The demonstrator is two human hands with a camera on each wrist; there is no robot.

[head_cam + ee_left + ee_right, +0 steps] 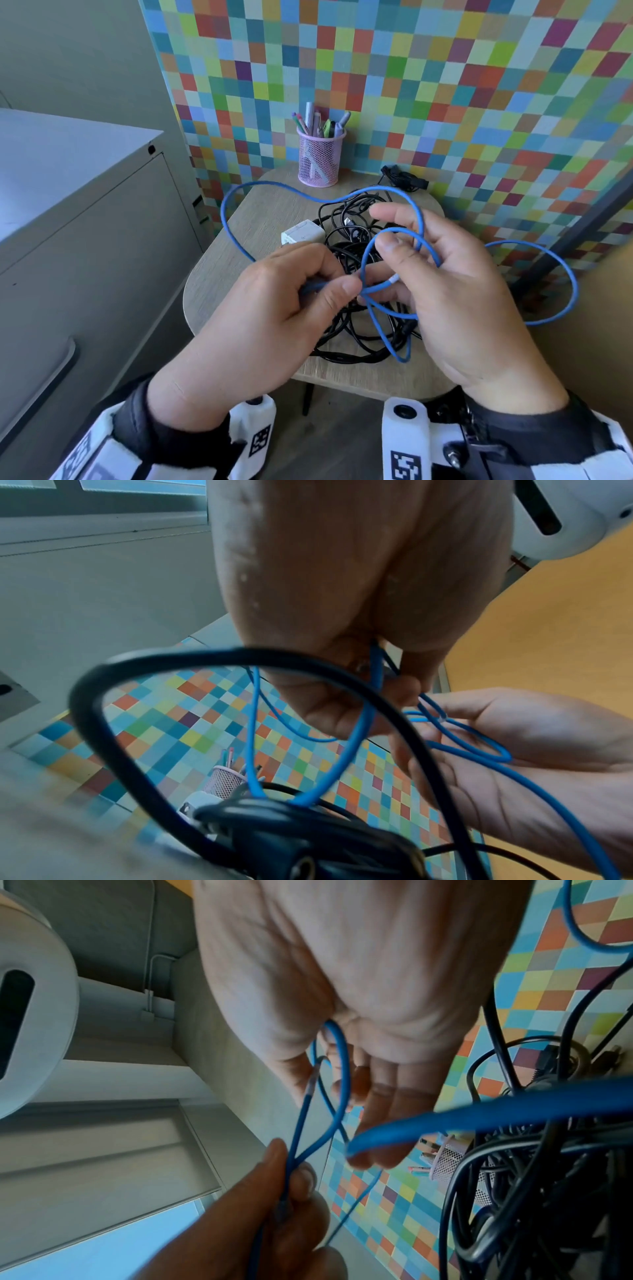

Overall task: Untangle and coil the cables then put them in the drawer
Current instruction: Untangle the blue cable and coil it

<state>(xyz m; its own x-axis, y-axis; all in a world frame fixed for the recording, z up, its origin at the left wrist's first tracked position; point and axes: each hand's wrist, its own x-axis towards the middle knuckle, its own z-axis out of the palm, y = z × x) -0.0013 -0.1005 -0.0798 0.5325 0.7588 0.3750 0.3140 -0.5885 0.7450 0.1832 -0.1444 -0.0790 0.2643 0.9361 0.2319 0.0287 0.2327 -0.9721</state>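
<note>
The thin blue round cable (pixel 394 311) hangs in loops above the table, strung between my two hands. My left hand (pixel 274 308) pinches a doubled stretch of it between thumb and curled fingers, just where two strands cross. My right hand (pixel 455 291) sits close beside it, thumb and forefinger closed on the cable near its pale end sleeve, with a small loop riding over my thumb and the other fingers loosely spread. One wide loop swings out to the left past the table edge, another out to the right.

Beneath my hands lies the tangled heap of thin black cables (pixel 359 329) on the small rounded wood-grain table (pixel 257 219); a white square charger block (pixel 303 233) rests at the heap's left edge. A pink mesh pen cup (pixel 319 157) full of pens stands at the table's back, against the multicoloured checkered wall (pixel 445 85). A grey metal drawer cabinet (pixel 85 222) stands to the left.
</note>
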